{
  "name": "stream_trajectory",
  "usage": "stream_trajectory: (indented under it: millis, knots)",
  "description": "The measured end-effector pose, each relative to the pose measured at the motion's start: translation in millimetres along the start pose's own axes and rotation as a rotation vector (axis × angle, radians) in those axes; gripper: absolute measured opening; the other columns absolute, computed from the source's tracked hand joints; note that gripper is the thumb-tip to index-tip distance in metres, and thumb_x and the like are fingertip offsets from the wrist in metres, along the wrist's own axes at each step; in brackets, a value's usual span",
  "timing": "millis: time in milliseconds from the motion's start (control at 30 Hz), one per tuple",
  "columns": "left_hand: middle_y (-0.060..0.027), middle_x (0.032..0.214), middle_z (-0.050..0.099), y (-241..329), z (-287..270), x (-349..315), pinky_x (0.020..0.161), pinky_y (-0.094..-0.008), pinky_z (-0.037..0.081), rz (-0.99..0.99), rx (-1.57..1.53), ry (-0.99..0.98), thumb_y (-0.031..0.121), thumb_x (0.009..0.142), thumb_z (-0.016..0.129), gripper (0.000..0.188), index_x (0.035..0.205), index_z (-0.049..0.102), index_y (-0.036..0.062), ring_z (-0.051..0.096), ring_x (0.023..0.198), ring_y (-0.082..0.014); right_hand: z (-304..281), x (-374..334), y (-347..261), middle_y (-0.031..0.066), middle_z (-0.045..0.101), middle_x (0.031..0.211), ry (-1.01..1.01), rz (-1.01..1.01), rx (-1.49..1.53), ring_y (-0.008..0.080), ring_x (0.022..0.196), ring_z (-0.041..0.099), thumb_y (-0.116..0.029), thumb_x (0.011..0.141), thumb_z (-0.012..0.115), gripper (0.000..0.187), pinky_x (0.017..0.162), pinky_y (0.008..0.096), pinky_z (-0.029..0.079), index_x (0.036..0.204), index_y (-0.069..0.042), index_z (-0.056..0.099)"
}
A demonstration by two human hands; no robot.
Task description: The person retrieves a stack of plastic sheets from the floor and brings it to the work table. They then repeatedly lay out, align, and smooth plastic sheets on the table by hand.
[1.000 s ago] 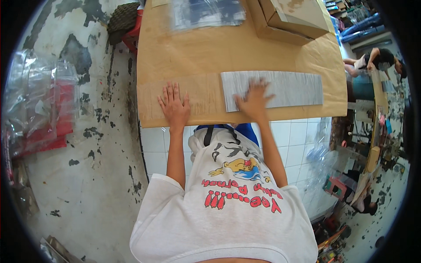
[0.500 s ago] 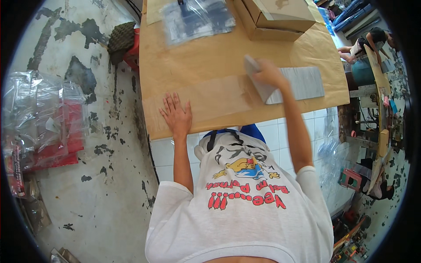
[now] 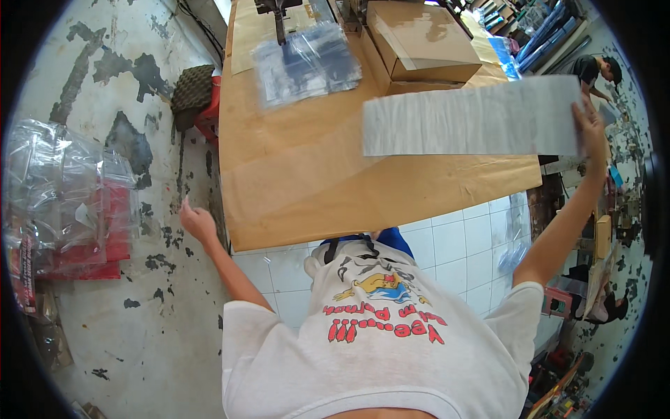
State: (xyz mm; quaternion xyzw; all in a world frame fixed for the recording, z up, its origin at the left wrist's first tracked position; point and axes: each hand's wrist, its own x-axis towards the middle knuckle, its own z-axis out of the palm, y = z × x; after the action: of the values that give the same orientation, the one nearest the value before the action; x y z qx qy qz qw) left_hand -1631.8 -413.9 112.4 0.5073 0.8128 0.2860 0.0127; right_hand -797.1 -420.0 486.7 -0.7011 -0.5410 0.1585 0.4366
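A long grey strip [image 3: 467, 119] with a streaked, wood-like surface stretches over the right part of the brown-covered table [image 3: 307, 220]. My right hand [image 3: 592, 131] is closed on its right end, past the table's right edge. From the strip's left end a faint see-through strip [image 3: 300, 174] runs leftward over the brown covering; whether the two are joined cannot be made out. Off the table's left edge is my left hand [image 3: 199, 223], its fingers curled and pinched together. Anything between those fingertips is too small to tell.
Clear plastic sleeves [image 3: 307, 63] lie at the far side, beside a cardboard box [image 3: 426, 42]. A red stool [image 3: 208, 112] stands left of the table. Plastic packages [image 3: 63, 188] are piled farther left. Another person [image 3: 593, 73] works at the far right.
My right hand has swung right, drawing the formerly folded-over grey strip out straight. My left hand has left the tabletop, moved beyond its left edge and gone from flat to curled.
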Motion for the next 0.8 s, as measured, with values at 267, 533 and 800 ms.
stream_trajectory:
  millis: [267,533,800]
  knots:
    - [-0.0184,0.155,0.022,122.8,37.3,-80.9,0.116,-0.0513,0.011,0.149,0.276,-0.236,0.053,0.096,0.038,0.068,0.149,0.03,0.0114,0.019,0.144,-0.0316,68.4,-9.2,227.7,0.0083,0.065,0.114,-0.093,0.192,0.029,0.012,0.096,0.058,-0.02,0.09,0.067,0.051,0.085,0.0245,0.045,0.131,0.006,0.051]
    - [-0.0184,0.152,0.029,89.1,60.4,6.3,0.114,-0.0532,0.015,0.076,0.294,-0.247,0.049,0.097,0.038,0.06,0.145,0.038,0.0133,0.023,0.142,-0.0334,146.4,-35.6,328.8,0.0177,0.067,0.11,0.322,0.255,-0.586,0.0335,0.097,0.065,-0.015,0.082,0.056,0.037,0.085,0.0386,0.05,0.118,-0.009,0.064]
    - [-0.018,0.153,0.027,219.1,119.2,-43.5,0.114,-0.0554,0.011,0.424,0.18,-0.243,0.054,0.092,0.046,0.065,0.143,0.042,0.014,0.021,0.143,-0.032,448.0,-120.0,100.9,0.0325,0.003,0.154,-0.13,0.15,-0.69,0.0496,0.142,-0.006,-0.074,0.075,0.051,0.111,0.095,0.0807,-0.005,0.149,0.001,0.017]
